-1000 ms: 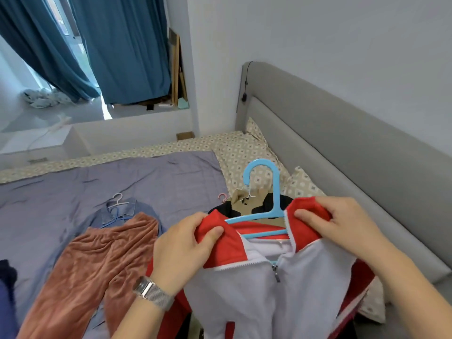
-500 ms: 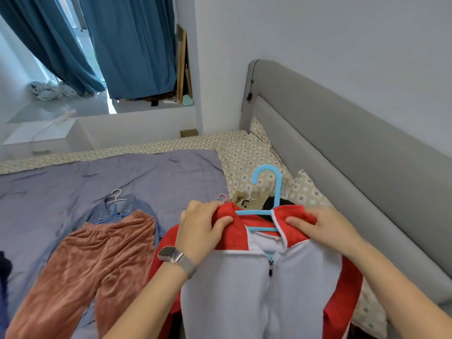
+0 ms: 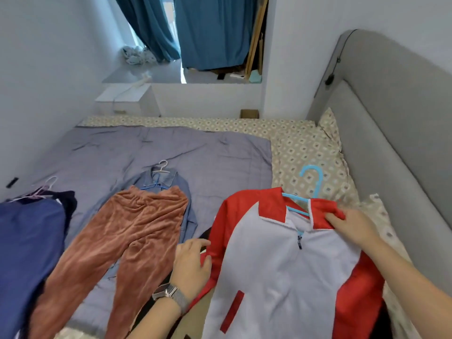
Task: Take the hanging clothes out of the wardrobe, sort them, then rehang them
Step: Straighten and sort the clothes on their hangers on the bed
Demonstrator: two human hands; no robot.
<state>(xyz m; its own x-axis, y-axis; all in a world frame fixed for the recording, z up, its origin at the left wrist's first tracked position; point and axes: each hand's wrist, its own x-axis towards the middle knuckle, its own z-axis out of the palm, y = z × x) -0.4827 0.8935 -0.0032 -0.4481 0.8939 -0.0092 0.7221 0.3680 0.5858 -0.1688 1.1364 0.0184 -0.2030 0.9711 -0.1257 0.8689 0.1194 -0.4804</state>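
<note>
Red-white jacket (image 3: pixel 281 272), blue hanger (image 3: pixel 310 187), no legible writing

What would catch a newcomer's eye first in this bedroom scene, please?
The red and white jacket on a blue hanger stands out at the front right of the bed, with the right hand gripping its collar and the left hand on its sleeve. Left of it lie rust-brown trousers across a denim shirt on the grey blanket.
</note>
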